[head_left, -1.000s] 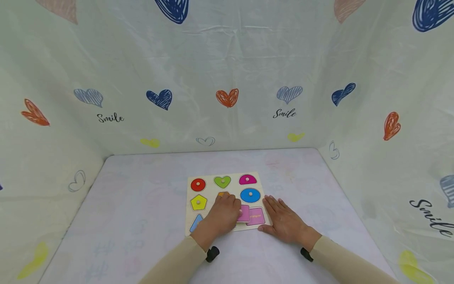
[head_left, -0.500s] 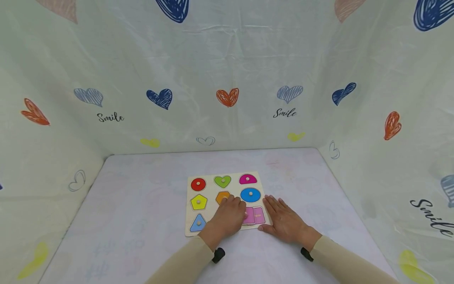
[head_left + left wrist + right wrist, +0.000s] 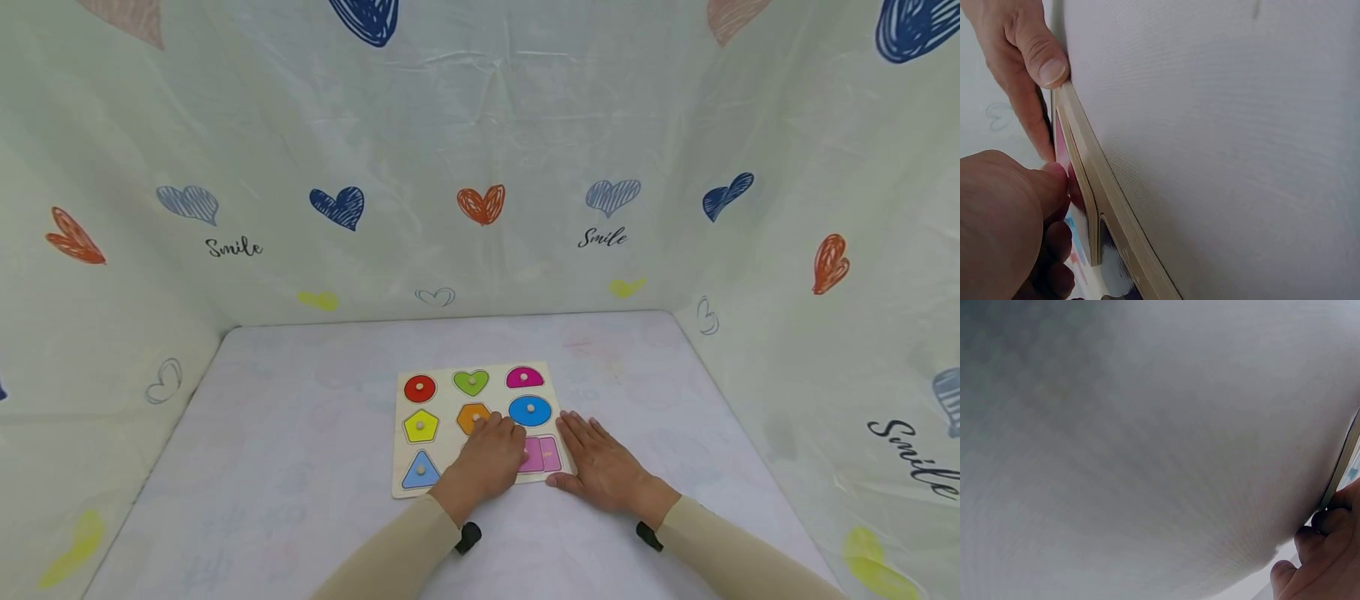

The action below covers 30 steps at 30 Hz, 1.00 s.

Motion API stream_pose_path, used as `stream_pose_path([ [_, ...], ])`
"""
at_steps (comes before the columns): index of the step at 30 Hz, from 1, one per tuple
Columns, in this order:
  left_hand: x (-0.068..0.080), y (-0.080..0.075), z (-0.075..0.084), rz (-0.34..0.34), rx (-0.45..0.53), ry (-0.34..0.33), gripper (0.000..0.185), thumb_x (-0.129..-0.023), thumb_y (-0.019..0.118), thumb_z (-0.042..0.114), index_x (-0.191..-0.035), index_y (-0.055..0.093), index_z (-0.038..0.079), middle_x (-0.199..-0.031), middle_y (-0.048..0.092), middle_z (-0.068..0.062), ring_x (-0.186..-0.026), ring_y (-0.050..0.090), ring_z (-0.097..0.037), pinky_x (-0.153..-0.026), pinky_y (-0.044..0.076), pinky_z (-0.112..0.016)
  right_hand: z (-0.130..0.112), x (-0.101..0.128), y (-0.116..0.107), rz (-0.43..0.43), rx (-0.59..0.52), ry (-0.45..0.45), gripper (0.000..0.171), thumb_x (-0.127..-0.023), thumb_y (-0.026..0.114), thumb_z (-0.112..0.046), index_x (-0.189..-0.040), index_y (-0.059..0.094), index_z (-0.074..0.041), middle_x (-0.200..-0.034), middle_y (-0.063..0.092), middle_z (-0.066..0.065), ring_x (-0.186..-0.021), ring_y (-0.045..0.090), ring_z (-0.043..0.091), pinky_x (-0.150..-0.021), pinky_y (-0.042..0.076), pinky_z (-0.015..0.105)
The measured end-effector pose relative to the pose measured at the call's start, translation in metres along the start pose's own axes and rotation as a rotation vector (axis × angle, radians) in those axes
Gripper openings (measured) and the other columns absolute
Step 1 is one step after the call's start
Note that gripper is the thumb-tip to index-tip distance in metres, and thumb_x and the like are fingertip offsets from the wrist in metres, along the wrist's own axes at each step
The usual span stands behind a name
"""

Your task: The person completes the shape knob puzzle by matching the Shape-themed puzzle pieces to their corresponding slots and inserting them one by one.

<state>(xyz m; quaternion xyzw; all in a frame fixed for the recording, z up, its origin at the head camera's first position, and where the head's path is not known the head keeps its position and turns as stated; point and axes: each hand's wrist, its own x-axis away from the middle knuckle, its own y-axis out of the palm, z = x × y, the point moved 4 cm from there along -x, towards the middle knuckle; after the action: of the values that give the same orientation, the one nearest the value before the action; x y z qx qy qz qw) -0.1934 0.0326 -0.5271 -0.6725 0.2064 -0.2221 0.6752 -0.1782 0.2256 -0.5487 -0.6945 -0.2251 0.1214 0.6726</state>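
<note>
The left hand is laid over the near middle of the square wooden shape-puzzle board, fingers curled onto the pink rectangular puzzle piece, which is pinched at its left edge and sits partly over the pink recess at the board's near right corner. In the left wrist view the piece is seen tilted, one edge lifted off the board. The right hand is pressed flat on the white table, fingers straight, thumb against the board's right edge, just right of the piece. Beyond the left hand's fingertips the orange hexagon piece and the blue circle piece are seated.
</note>
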Motion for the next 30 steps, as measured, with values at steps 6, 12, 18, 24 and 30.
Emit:
stream_pose_path([
  [6, -0.005, 0.001, 0.003, 0.003, 0.005, 0.007, 0.044, -0.104, 0.064, 0.045, -0.132, 0.064, 0.011, -0.112, 0.064, -0.002, -0.109, 0.054, -0.019, -0.104, 0.051, -0.039, 0.001, 0.000, -0.001, 0.008, -0.014, -0.005, 0.099, -0.100, 0.050, -0.072, -0.164, 0.029, 0.000, -0.171, 0.031, 0.018, -0.159, 0.030, 0.037, -0.127, 0.025, 0.055],
  [12, -0.009, 0.003, 0.006, 0.004, 0.012, 0.008, 0.046, -0.105, 0.062, 0.045, -0.134, 0.064, 0.010, -0.117, 0.066, -0.003, -0.115, 0.056, -0.021, -0.108, 0.051, -0.043, 0.001, 0.000, -0.001, 0.001, -0.015, -0.006, 0.099, -0.100, 0.049, -0.072, -0.164, 0.028, 0.000, -0.172, 0.030, 0.018, -0.159, 0.029, 0.037, -0.127, 0.025, 0.056],
  [18, -0.011, 0.002, 0.010, -0.003, 0.007, 0.012, 0.047, -0.105, 0.062, 0.046, -0.136, 0.063, 0.011, -0.119, 0.066, -0.003, -0.117, 0.056, -0.021, -0.108, 0.051, -0.043, 0.002, 0.000, -0.001, 0.001, -0.012, -0.013, 0.099, -0.101, 0.047, -0.073, -0.164, 0.028, 0.000, -0.172, 0.030, 0.018, -0.159, 0.029, 0.037, -0.127, 0.025, 0.056],
  [24, -0.015, 0.004, 0.013, 0.002, -0.004, 0.012, 0.046, -0.105, 0.061, 0.046, -0.136, 0.063, 0.011, -0.120, 0.066, -0.004, -0.118, 0.056, -0.021, -0.108, 0.051, -0.042, 0.002, 0.000, 0.000, 0.000, -0.018, -0.013, 0.098, -0.101, 0.049, -0.071, -0.164, 0.029, 0.001, -0.172, 0.030, 0.019, -0.159, 0.029, 0.037, -0.127, 0.025, 0.056],
  [30, -0.015, 0.003, 0.016, 0.005, -0.017, 0.008, 0.047, -0.105, 0.061, 0.047, -0.135, 0.063, 0.011, -0.119, 0.065, -0.004, -0.117, 0.057, -0.021, -0.106, 0.052, -0.041, 0.001, 0.000, 0.000, 0.003, -0.012, -0.012, 0.098, -0.101, 0.049, -0.072, -0.164, 0.029, 0.000, -0.172, 0.030, 0.019, -0.159, 0.029, 0.036, -0.127, 0.025, 0.056],
])
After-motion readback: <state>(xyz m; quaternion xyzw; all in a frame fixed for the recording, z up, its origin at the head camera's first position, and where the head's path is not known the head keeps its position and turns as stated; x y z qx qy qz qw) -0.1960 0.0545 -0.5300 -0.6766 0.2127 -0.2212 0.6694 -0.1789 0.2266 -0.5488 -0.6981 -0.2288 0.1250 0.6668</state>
